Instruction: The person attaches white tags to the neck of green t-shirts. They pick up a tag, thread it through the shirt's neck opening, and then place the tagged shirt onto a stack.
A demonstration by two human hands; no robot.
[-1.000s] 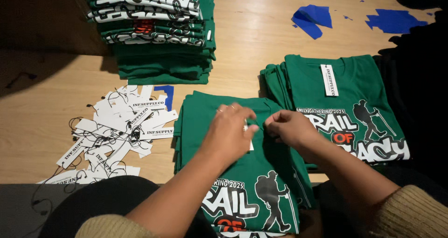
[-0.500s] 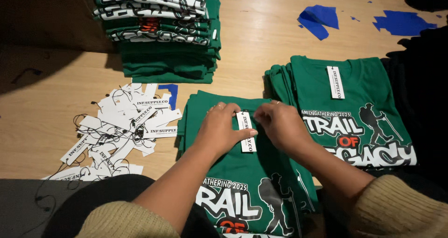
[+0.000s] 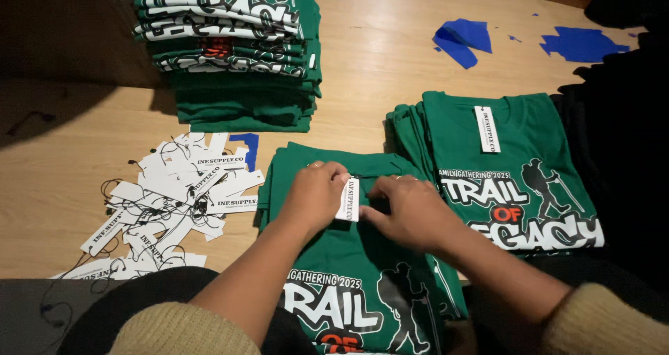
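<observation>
Both hands, left hand (image 3: 315,196) and right hand (image 3: 411,212), pinch a white tag (image 3: 348,199) on a green shirt (image 3: 362,271) lying on the dim wooden desk (image 3: 63,167).

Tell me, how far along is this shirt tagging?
Done, it seems: the right-hand pile has a white tag at the top shirt's collar. In hand: the left hand and right hand hold a tag at the collar of the green shirt in front. Left: many loose tags on the table, and the tall stack shows no tag.
</observation>
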